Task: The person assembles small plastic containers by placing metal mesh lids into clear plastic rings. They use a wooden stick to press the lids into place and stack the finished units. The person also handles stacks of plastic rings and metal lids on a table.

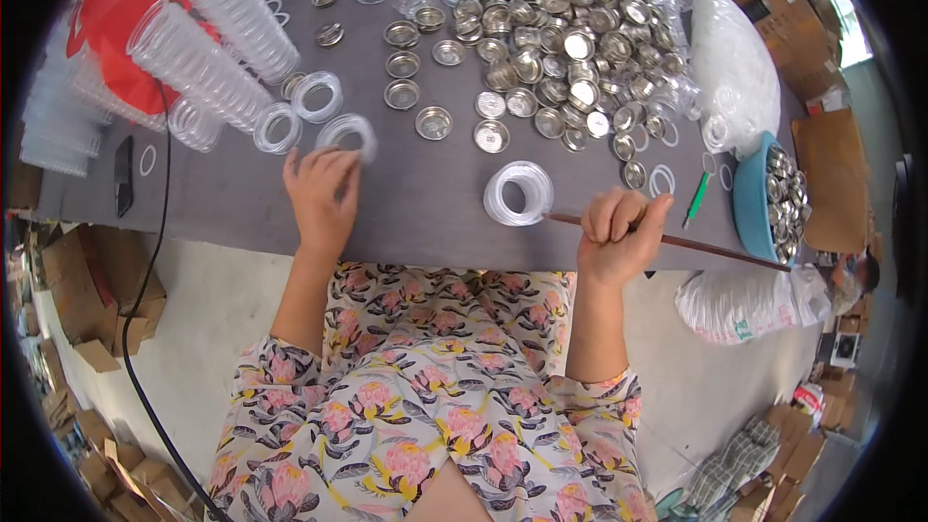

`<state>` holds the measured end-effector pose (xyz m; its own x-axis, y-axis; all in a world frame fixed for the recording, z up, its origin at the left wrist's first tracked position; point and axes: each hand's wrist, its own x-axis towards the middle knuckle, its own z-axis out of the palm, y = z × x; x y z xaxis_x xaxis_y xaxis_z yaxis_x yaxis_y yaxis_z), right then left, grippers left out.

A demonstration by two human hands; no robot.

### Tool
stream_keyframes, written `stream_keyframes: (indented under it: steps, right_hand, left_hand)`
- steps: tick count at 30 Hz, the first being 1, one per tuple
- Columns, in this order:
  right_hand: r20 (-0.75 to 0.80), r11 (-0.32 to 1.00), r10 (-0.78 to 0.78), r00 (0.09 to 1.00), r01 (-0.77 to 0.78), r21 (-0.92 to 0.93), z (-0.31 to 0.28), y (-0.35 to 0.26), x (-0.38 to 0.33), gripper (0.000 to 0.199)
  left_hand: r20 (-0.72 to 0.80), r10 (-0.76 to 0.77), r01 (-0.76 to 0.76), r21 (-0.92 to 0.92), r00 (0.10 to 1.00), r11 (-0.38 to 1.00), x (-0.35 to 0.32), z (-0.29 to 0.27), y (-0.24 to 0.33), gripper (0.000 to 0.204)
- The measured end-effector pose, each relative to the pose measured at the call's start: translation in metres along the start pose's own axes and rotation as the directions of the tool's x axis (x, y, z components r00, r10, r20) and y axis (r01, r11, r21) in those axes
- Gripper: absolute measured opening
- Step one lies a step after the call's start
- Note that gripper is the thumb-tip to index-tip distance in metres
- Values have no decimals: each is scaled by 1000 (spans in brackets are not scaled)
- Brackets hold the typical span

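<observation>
My left hand rests on the grey table, its fingers pinching a clear plastic ring. My right hand is closed around a thin brown stick that points left toward a short stack of clear rings. Whether the stick's tip passes through that stack I cannot tell. More clear rings lie just beyond my left hand.
A big heap of round metal lids covers the table's far middle. Long stacks of clear rings lie at the far left by a red lid. A blue bowl of metal lids, a green pen and white bags sit right. A phone lies left.
</observation>
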<state>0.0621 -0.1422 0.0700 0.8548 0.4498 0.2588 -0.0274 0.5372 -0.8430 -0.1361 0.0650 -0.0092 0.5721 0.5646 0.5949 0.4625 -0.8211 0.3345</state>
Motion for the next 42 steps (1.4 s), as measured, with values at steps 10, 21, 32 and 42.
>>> stream_keyframes:
  steps: [10,21,32,42]
  right_hand:
    - [5,984,-173,985,172,37,-21,-27,0,61]
    - [66,976,170,983,-177,128,8,2,1,63]
    - [57,984,51,997,-60,168,22,11,29,62]
    - [38,972,174,984,-166,-166,17,-3,15,60]
  left_hand:
    - [272,621,-398,-569,735,720,38,23,113,9]
    - [397,217,241,-823,892,515,20,54,124,86]
    - [370,201,218,-821,907,528,17,57,124,79]
    - [251,237,77,-822,938,565,15,56,117,39]
